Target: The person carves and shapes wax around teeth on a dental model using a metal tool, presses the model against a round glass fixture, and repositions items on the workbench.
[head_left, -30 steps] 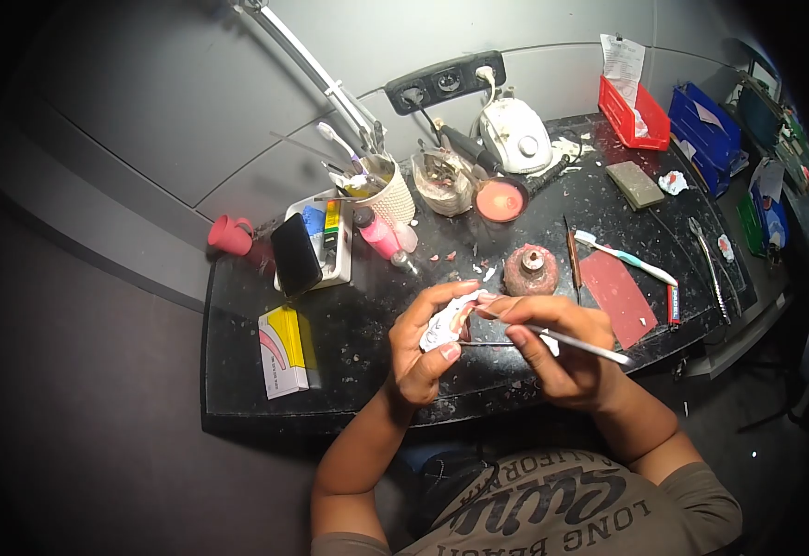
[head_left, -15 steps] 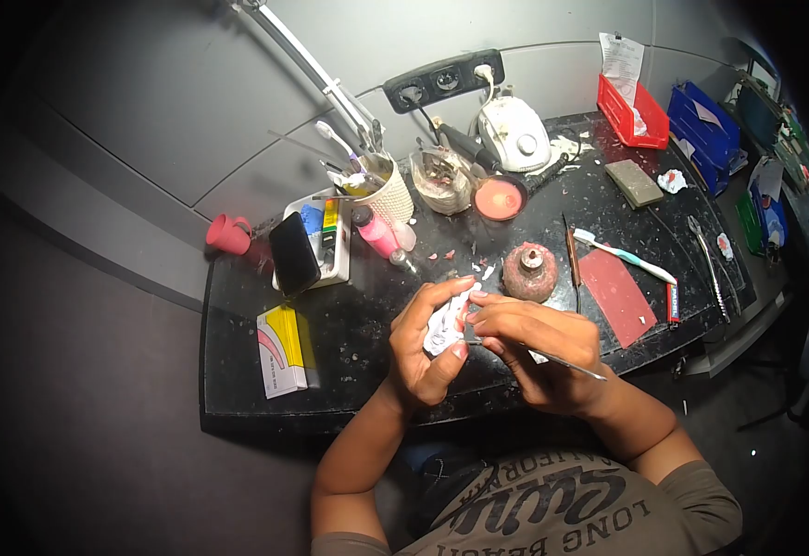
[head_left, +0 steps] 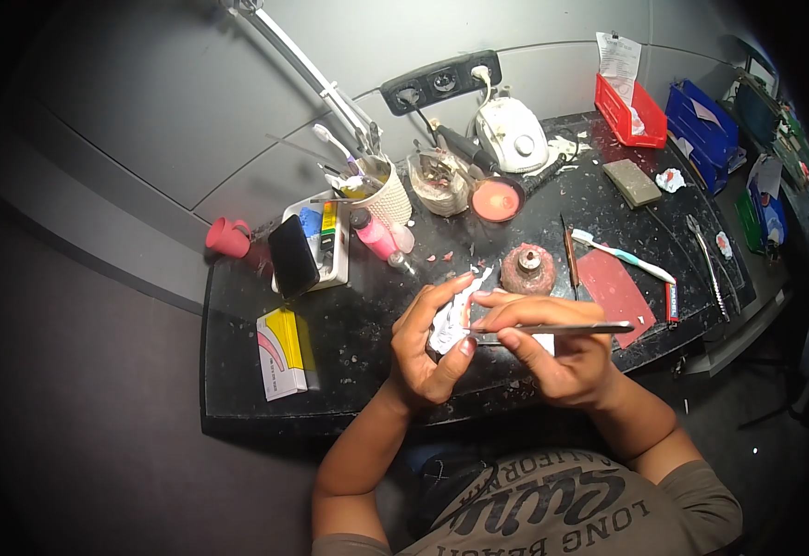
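My left hand [head_left: 420,357] is wrapped round a white plaster-like piece [head_left: 449,320] with some pink on its right side. In my right hand [head_left: 562,347] is a thin metal tool [head_left: 580,328], held between thumb and fingers; its tip reaches the right side of the white piece. The fingertips of both hands are close together. Just beyond my right hand stands a round pinkish burner-like pot [head_left: 527,269] with a metal top. A pink sheet [head_left: 619,292] lies to the right of it, beside a brown-handled tool [head_left: 570,255].
The black table [head_left: 238,371] holds a yellow and white box [head_left: 281,354], a phone [head_left: 293,257] leaning on a white tray, a cup of tools [head_left: 388,196], a pink bottle [head_left: 376,236], a white machine [head_left: 513,135], a toothbrush [head_left: 627,257] and a red bin [head_left: 628,116].
My right hand has shifted slightly and turned the metal tool, whose outer end now points level to the right. The white piece has tilted in my left hand.
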Available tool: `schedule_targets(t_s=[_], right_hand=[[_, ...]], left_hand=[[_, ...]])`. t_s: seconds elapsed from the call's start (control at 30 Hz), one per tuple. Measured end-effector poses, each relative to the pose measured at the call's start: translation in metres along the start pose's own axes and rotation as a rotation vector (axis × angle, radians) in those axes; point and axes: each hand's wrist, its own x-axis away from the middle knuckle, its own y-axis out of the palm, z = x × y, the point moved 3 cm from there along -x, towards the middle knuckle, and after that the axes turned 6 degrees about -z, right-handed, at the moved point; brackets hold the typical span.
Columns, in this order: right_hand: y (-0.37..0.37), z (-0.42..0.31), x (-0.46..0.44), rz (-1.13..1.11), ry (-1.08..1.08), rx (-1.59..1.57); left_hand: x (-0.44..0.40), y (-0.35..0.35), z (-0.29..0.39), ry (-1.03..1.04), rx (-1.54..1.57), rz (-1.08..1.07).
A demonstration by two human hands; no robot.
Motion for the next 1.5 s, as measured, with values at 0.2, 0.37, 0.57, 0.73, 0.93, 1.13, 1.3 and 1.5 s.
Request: schedule_targets(t_s=[0.2,0.37,0.57,0.73,0.93,1.13,1.3,1.5], right_hand=[[-0.01,0.01,0.005,0.233,-0.019,-0.291],[-0.012,0.012,0.027,0.213,0.25,-0.413],[-0.004,0.006,0.013,0.158,0.018,-0.096],[-0.004,-0.002,-0.002,-0.051,-0.16,0.19],[-0.002,0.003,-0.001,-0.077,-0.156,0.166],[-0.001,0.002,-0.004,-0.115,-0.189,0.15],[-0.001,0.002,-0.004,-0.12,-0.18,0.146],[0.0,0.002,-0.003,-0.118,-0.178,0.159]], left_hand=[[0.007,0.002,-0.006,-0.147,0.25,-0.032],[0.004,0.006,-0.001,-0.203,0.538,0.018],[0.009,0.0,-0.005,-0.318,0.714,-0.024],[0.013,-0.004,-0.006,-0.353,0.664,-0.03],[0.012,-0.008,-0.004,-0.337,0.558,-0.033],[0.01,-0.011,-0.001,-0.305,0.445,-0.051],[0.009,-0.011,0.0,-0.295,0.417,-0.058],[0.01,-0.011,-0.002,-0.326,0.447,-0.064]])
